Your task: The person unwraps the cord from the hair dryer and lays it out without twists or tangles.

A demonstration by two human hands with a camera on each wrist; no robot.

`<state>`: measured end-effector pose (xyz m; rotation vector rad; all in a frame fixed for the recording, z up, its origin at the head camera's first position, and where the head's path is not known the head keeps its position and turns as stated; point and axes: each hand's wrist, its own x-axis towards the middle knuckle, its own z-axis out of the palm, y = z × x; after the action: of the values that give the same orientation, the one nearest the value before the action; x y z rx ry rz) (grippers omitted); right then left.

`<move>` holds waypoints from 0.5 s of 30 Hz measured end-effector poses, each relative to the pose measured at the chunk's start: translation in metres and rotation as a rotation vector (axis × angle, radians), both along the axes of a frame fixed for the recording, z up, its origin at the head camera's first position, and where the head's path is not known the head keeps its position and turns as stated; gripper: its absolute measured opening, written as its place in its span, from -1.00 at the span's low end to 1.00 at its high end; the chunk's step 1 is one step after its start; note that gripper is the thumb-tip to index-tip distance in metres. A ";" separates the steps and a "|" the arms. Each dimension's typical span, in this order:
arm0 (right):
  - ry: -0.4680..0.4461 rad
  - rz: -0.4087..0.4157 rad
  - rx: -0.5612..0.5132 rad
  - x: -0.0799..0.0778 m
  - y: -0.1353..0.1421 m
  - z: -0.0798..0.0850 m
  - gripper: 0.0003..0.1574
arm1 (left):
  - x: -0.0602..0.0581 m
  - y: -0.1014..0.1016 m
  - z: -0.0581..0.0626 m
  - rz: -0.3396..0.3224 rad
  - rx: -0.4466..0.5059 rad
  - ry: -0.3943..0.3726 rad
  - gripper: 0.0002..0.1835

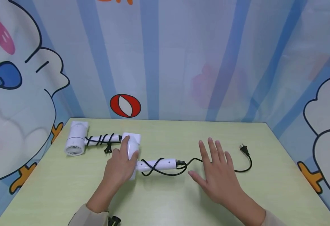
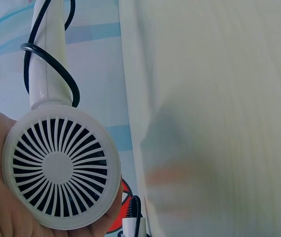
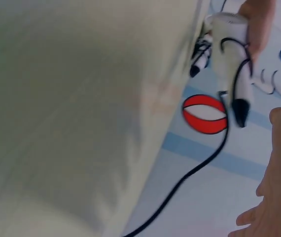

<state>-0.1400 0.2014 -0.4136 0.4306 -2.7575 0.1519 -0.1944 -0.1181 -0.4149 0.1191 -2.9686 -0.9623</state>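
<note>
My left hand [image 1: 118,168] grips a white hair dryer [image 1: 133,147] around its barrel, thumb on the near side. Its handle [image 1: 157,164] points right, with a loose loop of black cord [image 1: 165,173] crossed over it. In the left wrist view the round slotted air inlet [image 2: 57,168] faces the camera, the palm behind it. Fingers spread, my right hand [image 1: 218,175] hovers over the cord's run and hides part of it. Beyond that hand the cord ends in a two-pin plug [image 1: 244,149].
A second white hair dryer [image 1: 76,138] lies at the back left of the pale table [image 1: 182,201], its cord wound around the handle and its plug [image 1: 108,148] beside it. A printed cartoon curtain [image 1: 170,62] stands behind the table.
</note>
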 end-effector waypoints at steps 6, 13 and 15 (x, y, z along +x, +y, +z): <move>-0.142 -0.007 -0.024 -0.024 0.007 -0.019 0.04 | 0.000 0.000 0.000 -0.001 0.006 -0.001 -0.25; -0.165 0.075 -0.063 -0.038 0.012 -0.032 -0.28 | 0.000 -0.001 0.001 0.001 0.007 0.005 -0.26; -0.167 0.086 -0.064 -0.040 0.013 -0.033 -0.32 | 0.000 -0.002 0.001 0.002 0.004 0.007 -0.26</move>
<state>-0.1804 0.2141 -0.4465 0.5423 -2.8884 0.3101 -0.1941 -0.1199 -0.4138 0.1188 -2.9600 -0.9660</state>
